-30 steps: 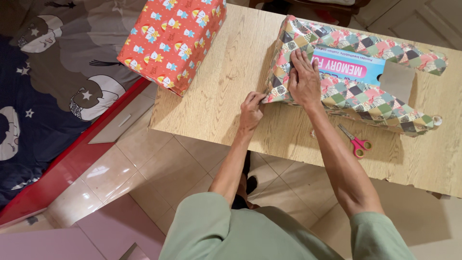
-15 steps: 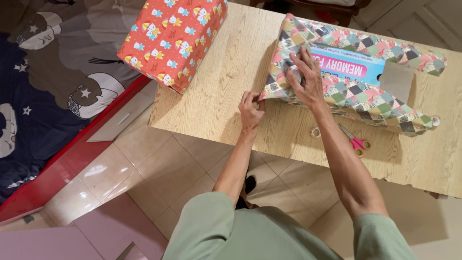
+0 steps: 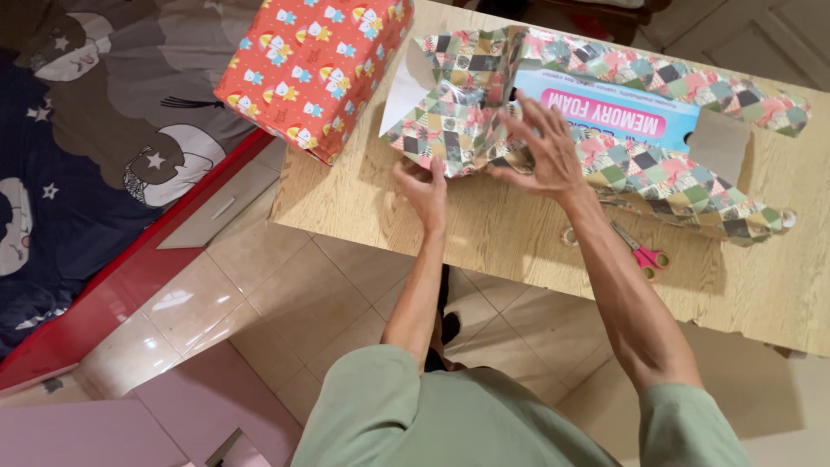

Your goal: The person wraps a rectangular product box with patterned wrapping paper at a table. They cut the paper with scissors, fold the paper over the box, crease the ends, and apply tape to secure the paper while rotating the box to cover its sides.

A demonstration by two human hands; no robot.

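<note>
The wrapping paper [image 3: 450, 121], a patchwork of coloured diamonds, lies around a long box [image 3: 605, 112] on the wooden desk [image 3: 519, 251], and its loose end flap is what I am working on. Going from the left of my view: a dark bedspread [image 3: 78, 173] with star and cloud figures covers a bed with a red frame [image 3: 130, 285], beside a tiled floor [image 3: 285, 320]. Next comes a box wrapped in red paper [image 3: 311, 60] with small cartoon figures, sitting at the desk's far left corner and hanging partly over the edge. Just right of it the flap of the patchwork paper stands lifted and crumpled, its white underside showing at the upper left. My left hand [image 3: 424, 186] sits under the lower edge of that flap, fingers loosely curled and touching the paper; I cannot tell whether it pinches it. My right hand [image 3: 545, 151] is spread wide, fingers splayed, pressing against the folded paper at the end of the box without gripping anything. Further right the box's blue and pink printed top shows where the paper does not meet. In front of it on the desk lie a roll of clear tape [image 3: 568, 235] and pink-handled scissors [image 3: 641, 252], near my right forearm.
</note>
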